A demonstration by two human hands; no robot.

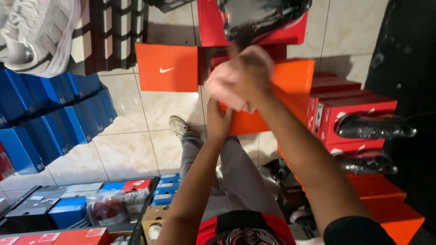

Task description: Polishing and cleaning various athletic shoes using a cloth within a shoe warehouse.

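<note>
While we look down past our grey trousers, our right hand (245,72) is up front, fingers curled around a pale pink wad of paper or cloth (222,88), blurred. Our left hand (219,120) sits just below, gripping the lower edge of an orange shoe box (290,86) held above the tiled floor (136,145). Red shoe boxes (349,113) are stacked on the right, blue boxes (50,118) on the left, and a black shoe (374,127) rests on the red stack.
</note>
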